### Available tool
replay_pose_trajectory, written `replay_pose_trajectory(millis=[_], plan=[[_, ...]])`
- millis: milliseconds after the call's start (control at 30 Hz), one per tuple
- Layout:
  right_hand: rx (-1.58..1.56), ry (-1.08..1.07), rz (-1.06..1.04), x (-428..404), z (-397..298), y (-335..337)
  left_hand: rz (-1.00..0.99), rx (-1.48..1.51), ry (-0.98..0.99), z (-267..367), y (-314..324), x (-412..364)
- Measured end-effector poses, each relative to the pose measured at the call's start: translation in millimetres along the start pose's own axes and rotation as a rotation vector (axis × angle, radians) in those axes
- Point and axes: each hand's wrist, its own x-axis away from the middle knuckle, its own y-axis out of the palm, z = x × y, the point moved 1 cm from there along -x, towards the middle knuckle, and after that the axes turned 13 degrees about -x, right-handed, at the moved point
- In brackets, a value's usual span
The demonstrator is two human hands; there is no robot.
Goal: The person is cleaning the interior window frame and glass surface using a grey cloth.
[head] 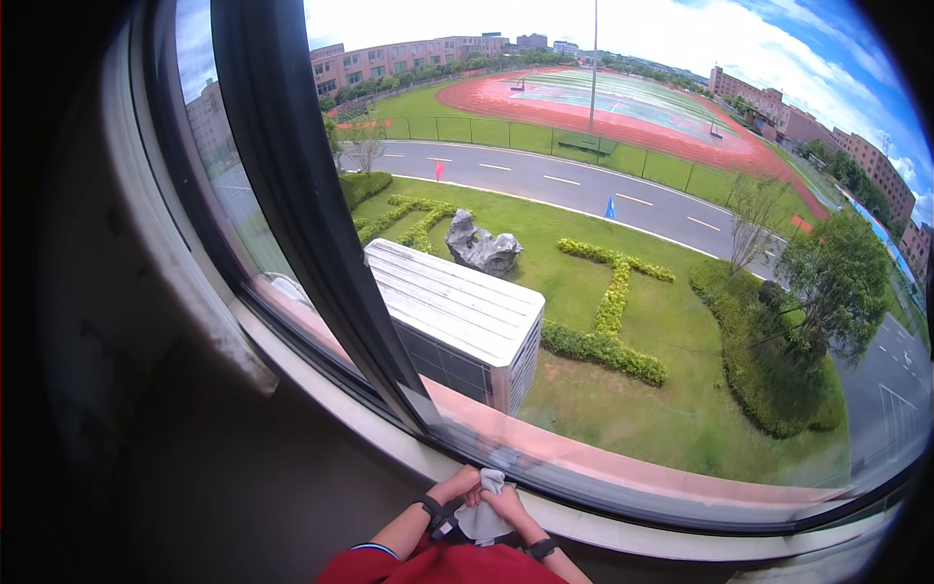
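At the bottom centre, close to the window sill (584, 527), a light grey cloth (481, 520) hangs bunched between my two hands. My left hand (461, 485) grips its upper left side, fingers curled in. Around the wrist below it is a black strap with a small dark device. My right hand (505, 504) holds the cloth's upper right part, and that wrist also wears a black band. Both hands are close together by the lower edge of the dark window frame (503, 474). The cloth's folds hide some fingertips.
A dark upright window bar (306, 182) rises left of my hands, and glass panes stand before me. Outside, just below, is an air-conditioner outdoor unit (452, 299) with a white top. Beyond lie a lawn, a rock, hedges, a road and a sports field. A pale curtain-like edge hangs at left.
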Motion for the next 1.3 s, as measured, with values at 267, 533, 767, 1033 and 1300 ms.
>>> replay_pose_trajectory(millis=[267, 533, 767, 1033, 1300], plan=[[0.071, 0.041, -0.013, -9.8, -15.7, 3.5, -0.041, -0.035, -0.038, 12.7, -8.7, 10.4], [0.050, 0.057, -0.038, -34.1, -55.0, 39.0, 0.104, -0.154, 0.051, 18.5, -54.0, 35.0], [-0.210, -0.079, -0.291, -83.1, -74.9, 111.9, 0.141, 0.097, 0.111, -27.5, -132.6, 37.2], [0.069, -0.005, -0.018, -97.0, -58.3, 138.7, 0.098, 0.150, 0.149, -39.6, -161.6, 53.7], [-0.029, 0.061, 0.242, -52.2, -66.1, 131.5, -0.026, -0.107, 0.145, -20.7, -142.1, 36.6]])
